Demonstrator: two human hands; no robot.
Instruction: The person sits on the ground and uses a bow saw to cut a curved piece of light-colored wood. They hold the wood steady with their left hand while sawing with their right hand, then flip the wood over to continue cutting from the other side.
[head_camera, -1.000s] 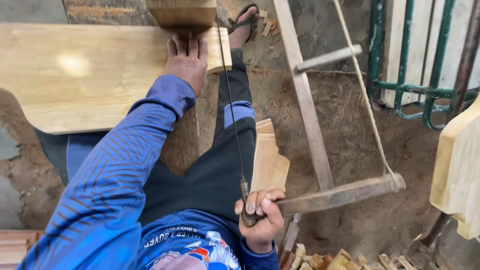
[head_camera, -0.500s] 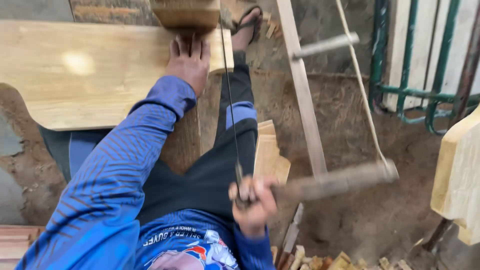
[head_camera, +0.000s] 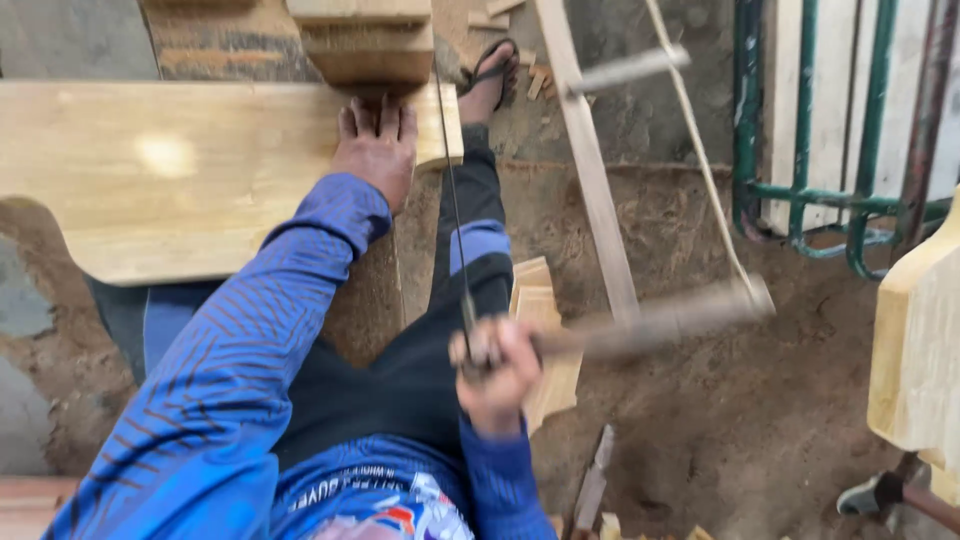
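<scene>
Pressing flat on the pale wooden board (head_camera: 180, 180) at upper left, the left hand (head_camera: 378, 150) steadies it; the right hand (head_camera: 495, 370), centre frame, is fisted around the bow saw (head_camera: 600, 250) handle, its blade crossing the board's right end.

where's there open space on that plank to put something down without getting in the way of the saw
The plank is bare from its left end to the left hand pressing it. Its right end is crowded: the saw blade crosses there, under stacked blocks. The right hand grips the saw frame; the dirt floor below is open.
</scene>
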